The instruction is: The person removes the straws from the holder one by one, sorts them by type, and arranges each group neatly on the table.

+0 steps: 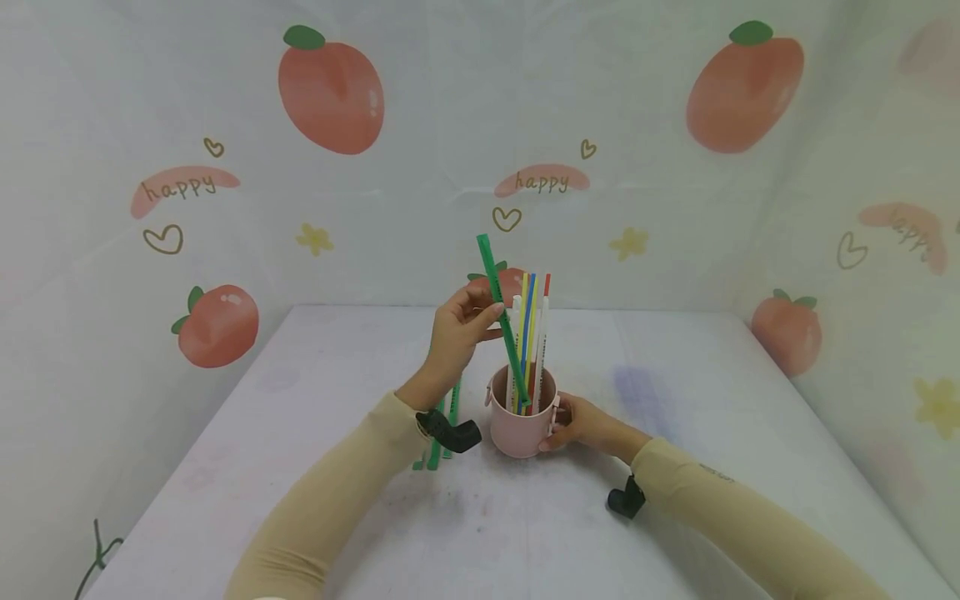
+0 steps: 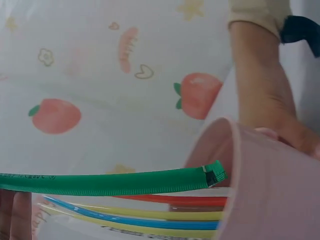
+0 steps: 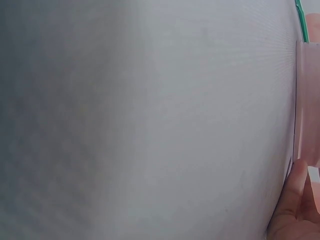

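Note:
My left hand [image 1: 456,327] pinches a green wrapped straw [image 1: 491,271] by its upper part, thumb toward me. The straw slants down to the mouth of a small pink bucket [image 1: 516,437]. In the left wrist view, the straw's crimped lower end [image 2: 215,174] overlaps the bucket's rim. Inside the bucket stand yellow, blue [image 1: 528,317], red-tipped and white-wrapped straws [image 1: 543,333]. With its thumb in front, my right hand [image 1: 587,427] holds the bucket's right side. The right wrist view catches only its thumb [image 3: 296,185] against the pink wall.
Several more green wrapped straws [image 1: 434,454] lie on the white table [image 1: 525,533] left of the bucket, partly behind my left wrist. A white curtain [image 1: 442,100] printed with fruit hangs behind the table. Black wrist cameras [image 1: 453,433] sit on both wrists.

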`<state>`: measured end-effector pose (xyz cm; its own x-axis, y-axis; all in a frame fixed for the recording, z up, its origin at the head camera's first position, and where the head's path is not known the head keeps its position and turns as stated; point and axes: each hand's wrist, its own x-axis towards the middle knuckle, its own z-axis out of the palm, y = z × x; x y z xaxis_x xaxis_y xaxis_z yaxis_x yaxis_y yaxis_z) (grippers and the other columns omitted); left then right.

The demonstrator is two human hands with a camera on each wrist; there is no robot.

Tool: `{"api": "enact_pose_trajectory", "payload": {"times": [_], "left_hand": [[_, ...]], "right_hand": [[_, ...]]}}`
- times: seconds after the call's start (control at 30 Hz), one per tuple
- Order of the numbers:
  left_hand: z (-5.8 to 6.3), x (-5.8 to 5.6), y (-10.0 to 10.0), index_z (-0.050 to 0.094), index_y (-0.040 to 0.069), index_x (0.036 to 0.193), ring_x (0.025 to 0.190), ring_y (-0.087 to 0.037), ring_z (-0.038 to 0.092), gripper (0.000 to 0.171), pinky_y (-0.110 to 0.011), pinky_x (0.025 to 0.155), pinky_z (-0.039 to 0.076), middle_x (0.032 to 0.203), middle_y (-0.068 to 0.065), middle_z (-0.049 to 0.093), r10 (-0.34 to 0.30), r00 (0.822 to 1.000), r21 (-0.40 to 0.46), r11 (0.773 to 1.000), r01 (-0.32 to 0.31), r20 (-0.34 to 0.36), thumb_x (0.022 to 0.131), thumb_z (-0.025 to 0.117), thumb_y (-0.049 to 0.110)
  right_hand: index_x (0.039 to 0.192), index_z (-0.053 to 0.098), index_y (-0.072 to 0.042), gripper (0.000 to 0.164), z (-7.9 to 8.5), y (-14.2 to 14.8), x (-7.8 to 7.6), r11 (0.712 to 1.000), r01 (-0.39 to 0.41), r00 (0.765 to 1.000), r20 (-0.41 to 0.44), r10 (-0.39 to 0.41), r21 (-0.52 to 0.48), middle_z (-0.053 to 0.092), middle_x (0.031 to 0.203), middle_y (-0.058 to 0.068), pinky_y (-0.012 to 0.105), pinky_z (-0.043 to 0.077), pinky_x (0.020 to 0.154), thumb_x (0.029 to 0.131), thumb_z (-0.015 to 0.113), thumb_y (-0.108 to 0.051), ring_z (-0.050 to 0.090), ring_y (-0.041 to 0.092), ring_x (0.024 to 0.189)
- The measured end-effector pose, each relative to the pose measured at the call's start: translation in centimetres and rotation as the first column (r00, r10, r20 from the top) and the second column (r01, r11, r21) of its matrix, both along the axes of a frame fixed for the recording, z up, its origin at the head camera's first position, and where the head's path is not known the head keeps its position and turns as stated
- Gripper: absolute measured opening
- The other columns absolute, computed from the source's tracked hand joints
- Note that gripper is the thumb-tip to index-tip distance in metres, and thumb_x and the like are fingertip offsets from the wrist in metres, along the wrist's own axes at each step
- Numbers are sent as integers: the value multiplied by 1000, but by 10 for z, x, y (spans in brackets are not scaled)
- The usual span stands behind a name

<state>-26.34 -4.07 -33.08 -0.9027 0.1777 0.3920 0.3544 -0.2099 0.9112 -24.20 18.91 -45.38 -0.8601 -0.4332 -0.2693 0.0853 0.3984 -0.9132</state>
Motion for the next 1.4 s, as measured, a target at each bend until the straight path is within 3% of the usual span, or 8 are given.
{"api": "enact_pose_trajectory", "payload": {"times": [0.23, 0.5, 0.63, 0.8, 1.0, 1.2, 1.4], "left_hand": [[20, -6, -9, 60, 6, 105, 78, -9, 65, 11, -28, 73, 60, 92, 3, 62, 49, 999, 65, 997, -49, 12, 95, 62, 8], [38, -13, -24, 61, 11, 101, 76, -10, 64, 7, -25, 69, 59, 89, 2, 61, 72, 992, 153, 984, -88, 107, 94, 62, 7], [41, -16, -33, 63, 12, 100, 77, -9, 66, 7, -25, 72, 59, 88, 3, 62, 91, 986, 160, 981, -113, 138, 94, 63, 8], [36, -23, -44, 65, 12, 101, 78, -9, 66, 8, -24, 73, 59, 87, 3, 64, 117, 976, 139, 980, -143, 182, 92, 65, 10], [28, -28, -57, 64, 8, 106, 77, -7, 65, 14, -22, 73, 58, 88, 5, 64, 137, 962, 78, 984, -159, 238, 92, 65, 10], [15, -34, -71, 56, -4, 128, 79, -5, 65, 36, -23, 78, 58, 90, 7, 64, 158, 945, -40, 987, -153, 287, 95, 61, 10], [-2, -41, -84, 53, 0, 134, 82, -4, 65, 41, -30, 87, 56, 92, 5, 61, 199, 925, -171, 974, -150, 323, 95, 61, 11]], "right_hand": [[143, 41, -3, 82, 1, -1, 2, 1000, 13, 1000, -2, -13, 13, 51, 140, 15, 51, 34, 112, 74, 84, -11, 46, 30, 127], [142, 42, -3, 81, 1, -1, 2, 1000, 14, 1000, -1, -14, 15, 52, 137, 13, 46, 37, 110, 74, 84, -10, 48, 26, 121], [141, 43, -2, 80, 2, 0, 2, 1000, 5, 1000, -8, -5, 11, 53, 136, 12, 42, 39, 108, 74, 84, -10, 48, 24, 118], [142, 42, -3, 82, 2, -1, 3, 1000, 7, 1000, -10, -7, 12, 52, 138, 13, 46, 37, 111, 73, 84, -10, 48, 26, 123], [142, 42, -2, 80, 4, -1, 4, 1000, 5, 1000, -15, -5, 7, 53, 137, 13, 43, 39, 109, 74, 84, -9, 49, 25, 120], [143, 41, -3, 82, 4, -1, 5, 1000, 4, 1000, -10, -4, -2, 50, 140, 14, 47, 35, 112, 74, 83, -8, 47, 28, 126], [144, 40, -3, 83, 4, -1, 5, 1000, 9, 1000, -9, -9, -1, 50, 141, 15, 48, 34, 112, 74, 84, -9, 46, 29, 127]]}}
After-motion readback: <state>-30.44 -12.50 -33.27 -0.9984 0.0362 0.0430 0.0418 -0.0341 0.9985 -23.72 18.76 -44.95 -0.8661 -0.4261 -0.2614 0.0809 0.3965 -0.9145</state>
